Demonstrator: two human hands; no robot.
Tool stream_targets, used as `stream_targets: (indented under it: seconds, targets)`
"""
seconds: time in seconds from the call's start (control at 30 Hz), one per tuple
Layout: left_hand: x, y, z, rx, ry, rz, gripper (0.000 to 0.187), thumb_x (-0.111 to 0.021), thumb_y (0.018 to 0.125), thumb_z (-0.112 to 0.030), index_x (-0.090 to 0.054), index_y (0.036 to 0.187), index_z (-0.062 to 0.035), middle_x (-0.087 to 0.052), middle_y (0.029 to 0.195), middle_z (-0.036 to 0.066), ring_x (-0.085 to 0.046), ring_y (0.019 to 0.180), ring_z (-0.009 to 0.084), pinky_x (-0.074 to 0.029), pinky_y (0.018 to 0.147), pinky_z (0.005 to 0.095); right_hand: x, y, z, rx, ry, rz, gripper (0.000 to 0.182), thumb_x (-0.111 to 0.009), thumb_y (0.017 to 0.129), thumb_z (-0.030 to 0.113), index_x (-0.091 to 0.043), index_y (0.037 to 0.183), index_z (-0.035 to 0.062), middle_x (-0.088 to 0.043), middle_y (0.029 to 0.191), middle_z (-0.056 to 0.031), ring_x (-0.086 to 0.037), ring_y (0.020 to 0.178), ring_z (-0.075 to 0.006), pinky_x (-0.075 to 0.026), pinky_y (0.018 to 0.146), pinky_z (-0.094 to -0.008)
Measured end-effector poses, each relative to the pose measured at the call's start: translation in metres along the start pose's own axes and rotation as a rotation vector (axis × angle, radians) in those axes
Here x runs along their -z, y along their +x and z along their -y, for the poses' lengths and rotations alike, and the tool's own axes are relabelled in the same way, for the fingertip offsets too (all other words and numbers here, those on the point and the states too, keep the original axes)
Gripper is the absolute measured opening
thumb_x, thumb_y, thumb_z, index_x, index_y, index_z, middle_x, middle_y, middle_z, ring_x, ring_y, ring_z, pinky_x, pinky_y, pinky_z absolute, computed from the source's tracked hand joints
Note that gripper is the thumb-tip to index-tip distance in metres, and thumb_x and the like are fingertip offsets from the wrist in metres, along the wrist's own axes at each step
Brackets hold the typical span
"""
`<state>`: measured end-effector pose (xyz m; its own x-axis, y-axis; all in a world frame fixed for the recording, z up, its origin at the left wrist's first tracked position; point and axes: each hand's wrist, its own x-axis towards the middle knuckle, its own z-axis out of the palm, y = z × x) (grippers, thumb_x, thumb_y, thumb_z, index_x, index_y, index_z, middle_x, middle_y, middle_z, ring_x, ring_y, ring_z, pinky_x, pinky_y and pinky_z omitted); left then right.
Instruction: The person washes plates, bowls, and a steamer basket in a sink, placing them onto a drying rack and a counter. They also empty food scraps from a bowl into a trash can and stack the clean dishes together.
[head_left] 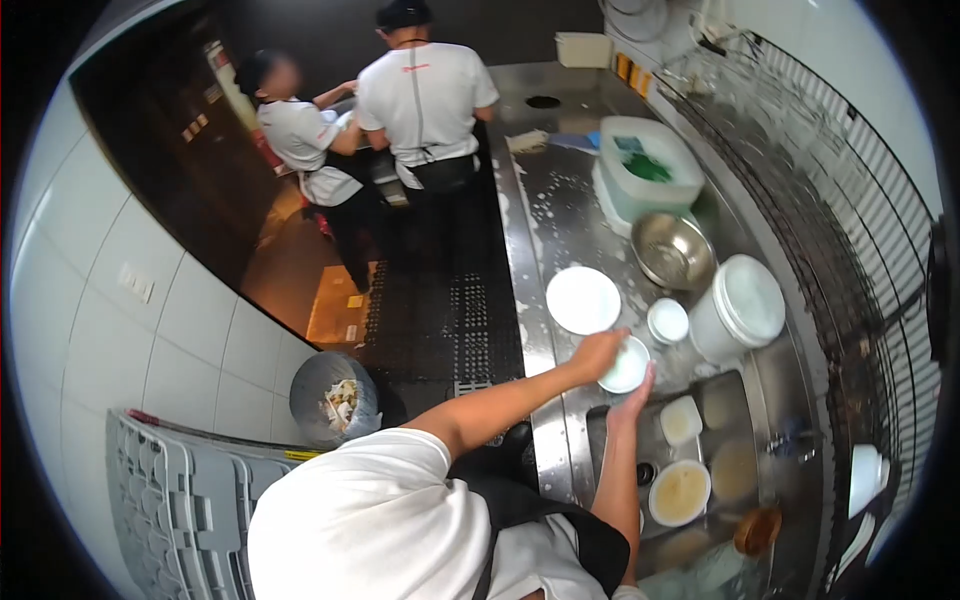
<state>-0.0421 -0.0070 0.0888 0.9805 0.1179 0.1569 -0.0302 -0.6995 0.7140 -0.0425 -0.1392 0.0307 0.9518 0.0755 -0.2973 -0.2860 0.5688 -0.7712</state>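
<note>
A small white bowl (626, 366) is held over the edge of the metal sink, its inside tinted faintly green. My right hand (634, 394) grips it from the near side. My left hand (601, 353) is closed at the bowl's left rim; whether something is inside those fingers is hidden. Just beyond the hands, a white plate (583, 300) lies on the wet steel counter. Small stacked white bowls (668, 321) stand to the right of it. Down in the sink sit a white bowl of cloudy yellowish liquid (681, 493) and a squarish white dish (681, 421).
A white bucket (738, 308), a steel bowl (672, 250) and a plastic tub of green liquid (650, 168) line the counter. The tap (790, 440) and wire rack (850, 180) are on the right. Two people (425, 110) stand beyond; a waste bin (335, 398) is at left.
</note>
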Motion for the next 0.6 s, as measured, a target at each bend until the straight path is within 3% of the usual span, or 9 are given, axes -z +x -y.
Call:
stream_targets:
  seconds: [0.07, 0.17, 0.23, 0.27, 0.3, 0.33, 0.4, 0.47, 0.6]
  targets:
    - [-0.029, 0.004, 0.038, -0.099, -0.125, -0.062, 0.031, -0.059, 0.09, -0.015, -0.059, 0.119, -0.0043, -0.067, 0.096, 0.027, -0.065, 0.092, 0.0437, -0.05, 0.081, 0.0492, 0.006, 0.009, 0.0, -0.067, -0.02, 0.059, 0.068, -0.047, 0.095, 0.06, -0.046, 0.142, 0.0103, -0.051, 0.143, -0.0069, -0.046, 0.133, -0.0236, -0.034, 0.11, -0.0419]
    - [-0.027, -0.004, 0.042, 0.028, -0.215, 0.021, 0.034, -0.058, 0.094, -0.024, -0.058, 0.122, -0.0061, -0.067, 0.101, 0.026, -0.064, 0.096, 0.0431, -0.048, 0.083, 0.0502, 0.02, 0.027, 0.0, -0.2, -0.149, 0.158, 0.074, -0.044, 0.097, 0.059, -0.035, 0.149, 0.0072, -0.044, 0.148, -0.0107, -0.042, 0.136, -0.0248, -0.031, 0.112, -0.0412]
    - [-0.015, -0.008, 0.028, 0.198, -0.247, 0.136, 0.043, -0.059, 0.094, -0.03, -0.056, 0.129, -0.0057, -0.065, 0.112, 0.026, -0.063, 0.106, 0.0419, -0.047, 0.09, 0.0489, 0.017, 0.023, 0.002, -0.228, -0.15, 0.077, 0.075, -0.045, 0.095, 0.062, -0.038, 0.148, 0.0094, -0.047, 0.146, -0.009, -0.045, 0.134, -0.0241, -0.036, 0.109, -0.0415]
    - [-0.028, -0.004, 0.042, 0.212, -0.25, 0.051, 0.046, -0.06, 0.094, -0.031, -0.055, 0.131, -0.0051, -0.064, 0.116, 0.026, -0.061, 0.109, 0.0413, -0.046, 0.092, 0.0481, 0.014, 0.017, 0.005, -0.235, -0.142, 0.011, 0.076, -0.046, 0.094, 0.064, -0.039, 0.148, 0.0105, -0.048, 0.145, -0.0082, -0.047, 0.132, -0.0237, -0.038, 0.107, -0.0417]
    - [-0.048, 0.0, 0.061, 0.223, -0.254, -0.013, 0.049, -0.06, 0.093, -0.032, -0.053, 0.133, -0.0044, -0.063, 0.119, 0.026, -0.06, 0.112, 0.0408, -0.045, 0.095, 0.0472, 0.012, 0.015, 0.006, -0.314, -0.129, 0.073, 0.073, -0.046, 0.092, 0.068, -0.046, 0.142, 0.0145, -0.059, 0.131, -0.0039, -0.058, 0.116, -0.0209, -0.049, 0.089, -0.0406]
    - [-0.07, -0.001, 0.073, 0.233, -0.259, -0.062, 0.053, -0.061, 0.093, -0.034, -0.052, 0.135, -0.0037, -0.062, 0.123, 0.026, -0.059, 0.115, 0.0402, -0.044, 0.098, 0.0464, 0.027, 0.026, -0.001, -0.388, -0.212, 0.063, 0.067, -0.046, 0.092, 0.068, -0.052, 0.136, 0.0184, -0.065, 0.115, 0.0008, -0.062, 0.096, -0.0166, -0.049, 0.07, -0.0381]
    - [-0.071, 0.009, 0.088, 0.282, -0.265, 0.103, 0.059, -0.061, 0.092, -0.036, -0.049, 0.139, -0.0017, -0.058, 0.13, 0.025, -0.055, 0.122, 0.0383, -0.041, 0.103, 0.0444, 0.033, 0.031, 0.003, -0.45, -0.229, 0.105, 0.064, -0.047, 0.092, 0.067, -0.057, 0.129, 0.016, -0.066, 0.105, 0.0029, -0.061, 0.084, -0.0124, -0.045, 0.063, -0.0306]
    - [-0.086, 0.018, 0.117, 0.178, -0.197, 0.067, 0.054, -0.06, 0.093, -0.035, -0.051, 0.136, -0.0023, -0.061, 0.126, 0.025, -0.058, 0.117, 0.0391, -0.044, 0.099, 0.046, 0.011, 0.024, 0.014, -0.298, -0.493, -0.043, 0.062, -0.053, 0.091, 0.062, -0.064, 0.12, 0.0091, -0.068, 0.1, -0.0046, -0.064, 0.084, -0.0149, -0.049, 0.07, -0.0301]
    - [-0.047, 0.043, 0.118, 0.281, -0.055, 0.176, 0.037, -0.058, 0.093, -0.026, -0.058, 0.126, -0.0095, -0.068, 0.106, 0.023, -0.064, 0.1, 0.0428, -0.049, 0.087, 0.0516, 0.037, 0.049, -0.019, 0.053, -1.086, -0.326, 0.062, -0.063, 0.086, 0.058, -0.068, 0.107, -0.0005, -0.07, 0.1, -0.0136, -0.067, 0.09, -0.0214, -0.054, 0.07, -0.0349]
